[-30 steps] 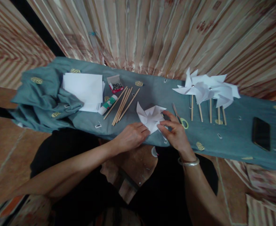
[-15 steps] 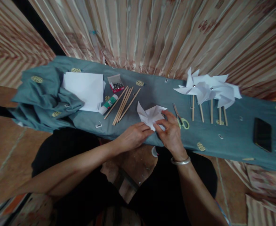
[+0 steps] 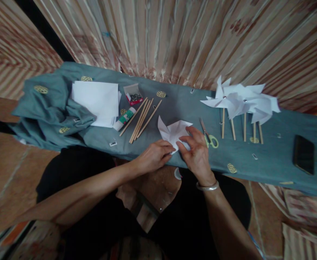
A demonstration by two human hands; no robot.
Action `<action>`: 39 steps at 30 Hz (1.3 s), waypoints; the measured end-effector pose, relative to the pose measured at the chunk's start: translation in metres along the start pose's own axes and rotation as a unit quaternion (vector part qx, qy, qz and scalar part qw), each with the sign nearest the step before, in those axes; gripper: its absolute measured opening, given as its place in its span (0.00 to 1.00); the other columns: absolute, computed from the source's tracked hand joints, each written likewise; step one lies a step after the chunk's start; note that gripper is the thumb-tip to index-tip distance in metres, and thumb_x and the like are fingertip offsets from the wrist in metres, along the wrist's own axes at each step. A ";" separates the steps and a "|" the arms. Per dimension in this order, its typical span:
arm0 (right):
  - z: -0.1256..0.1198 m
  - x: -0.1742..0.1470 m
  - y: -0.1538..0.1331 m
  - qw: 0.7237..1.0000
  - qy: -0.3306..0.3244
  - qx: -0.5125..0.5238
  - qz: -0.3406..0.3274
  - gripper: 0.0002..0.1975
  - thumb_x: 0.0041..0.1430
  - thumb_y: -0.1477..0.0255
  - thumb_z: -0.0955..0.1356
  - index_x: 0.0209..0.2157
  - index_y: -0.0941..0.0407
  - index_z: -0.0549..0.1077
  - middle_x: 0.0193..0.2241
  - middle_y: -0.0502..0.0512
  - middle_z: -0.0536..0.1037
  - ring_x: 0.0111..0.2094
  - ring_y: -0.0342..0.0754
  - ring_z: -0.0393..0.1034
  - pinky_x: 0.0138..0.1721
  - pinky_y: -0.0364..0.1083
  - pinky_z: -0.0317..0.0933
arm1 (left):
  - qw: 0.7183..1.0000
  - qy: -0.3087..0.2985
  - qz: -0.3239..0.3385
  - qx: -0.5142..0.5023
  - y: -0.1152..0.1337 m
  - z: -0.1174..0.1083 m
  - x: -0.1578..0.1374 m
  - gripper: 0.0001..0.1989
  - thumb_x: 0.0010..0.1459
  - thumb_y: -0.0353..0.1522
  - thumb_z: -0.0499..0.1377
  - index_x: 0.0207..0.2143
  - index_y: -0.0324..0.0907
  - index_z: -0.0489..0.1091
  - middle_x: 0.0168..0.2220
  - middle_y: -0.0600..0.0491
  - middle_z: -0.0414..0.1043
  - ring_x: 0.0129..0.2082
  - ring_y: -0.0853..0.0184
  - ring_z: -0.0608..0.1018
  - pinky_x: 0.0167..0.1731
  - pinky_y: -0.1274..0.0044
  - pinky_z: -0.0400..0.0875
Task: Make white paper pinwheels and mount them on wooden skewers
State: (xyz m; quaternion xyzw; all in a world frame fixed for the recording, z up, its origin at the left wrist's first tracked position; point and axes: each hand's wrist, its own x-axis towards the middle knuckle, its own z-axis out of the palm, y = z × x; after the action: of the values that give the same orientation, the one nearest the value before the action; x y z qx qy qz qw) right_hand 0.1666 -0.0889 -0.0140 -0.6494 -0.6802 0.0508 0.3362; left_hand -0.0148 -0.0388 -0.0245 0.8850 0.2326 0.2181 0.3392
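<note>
A white paper pinwheel [image 3: 174, 131], its blades partly folded up, lies at the front edge of the cloth-covered table between both hands. My left hand [image 3: 157, 153] pinches the near-left edge of this paper, fingers pressed together. On its right side, my right hand [image 3: 196, 151] grips the paper between thumb and fingers, hiding part of the right blades. Just beyond the right hand are scissors [image 3: 209, 137] with light green handles. Several wooden sticks [image 3: 140, 121] rest to the left of the paper, beside a green and white glue stick [image 3: 124, 119].
A stack of white paper [image 3: 96, 103] lies at the left near bunched cloth [image 3: 55, 108]. An open small box of metal pins [image 3: 133, 95] stands behind the sticks. Finished pinwheels [image 3: 239, 99] on sticks lie at the right, with a black phone [image 3: 303, 154] farther right. A striped curtain [image 3: 161, 39] hangs behind.
My left hand has shifted slightly left along the paper's near edge. My right hand keeps nearly the same place. The view has tilted a little.
</note>
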 end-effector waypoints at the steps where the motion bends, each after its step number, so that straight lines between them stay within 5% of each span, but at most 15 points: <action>1: -0.001 0.000 -0.001 1.000 0.001 -0.002 -0.003 0.11 0.64 0.63 0.66 0.37 0.54 0.77 0.56 0.61 0.72 0.60 0.58 0.62 0.60 0.62 0.59 | 1.000 0.000 -0.005 -0.001 0.000 0.000 0.000 0.10 0.62 0.27 0.55 0.42 0.37 0.75 0.42 0.46 0.77 0.45 0.63 0.77 0.48 0.73 0.73; 39: 0.004 -0.002 -0.006 0.991 -0.068 -0.106 -0.047 0.13 0.67 0.70 0.61 0.38 0.55 0.78 0.61 0.61 0.65 0.65 0.60 0.54 0.60 0.62 0.58 | 0.999 -0.017 -0.050 -0.006 0.004 -0.004 0.005 0.11 0.59 0.25 0.55 0.40 0.38 0.75 0.41 0.47 0.77 0.44 0.62 0.78 0.48 0.71 0.73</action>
State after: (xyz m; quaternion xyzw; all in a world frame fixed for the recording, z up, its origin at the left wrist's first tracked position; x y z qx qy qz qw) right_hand 0.1590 -0.0902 -0.0143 -0.6439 -0.7325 0.0066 0.2209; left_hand -0.0121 -0.0363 -0.0180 0.8740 0.2696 0.1870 0.3585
